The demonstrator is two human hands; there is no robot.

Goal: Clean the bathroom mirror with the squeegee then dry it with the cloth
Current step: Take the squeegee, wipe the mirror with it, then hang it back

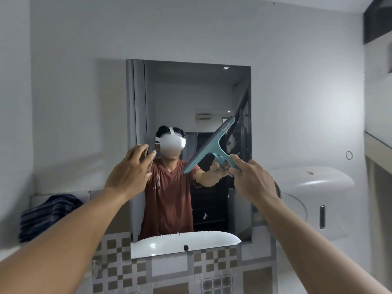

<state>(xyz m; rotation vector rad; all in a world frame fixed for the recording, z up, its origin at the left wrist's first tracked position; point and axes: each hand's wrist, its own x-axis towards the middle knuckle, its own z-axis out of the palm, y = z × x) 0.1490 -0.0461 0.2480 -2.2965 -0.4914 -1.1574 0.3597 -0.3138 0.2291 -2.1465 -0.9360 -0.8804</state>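
Note:
The rectangular bathroom mirror hangs on the white wall straight ahead. My right hand grips the handle of a teal squeegee, whose blade runs diagonally from lower left to upper right in front of the mirror's right half. Whether the blade touches the glass I cannot tell. My left hand is raised at the mirror's left edge, fingers spread, holding nothing. A dark blue striped cloth lies bunched on the ledge at the left, below the mirror's level.
A white basin sits under the mirror above checkered brown and white tiles. A white wall dispenser juts out to the right of the mirror. The mirror reflects a person in a headset and red shirt.

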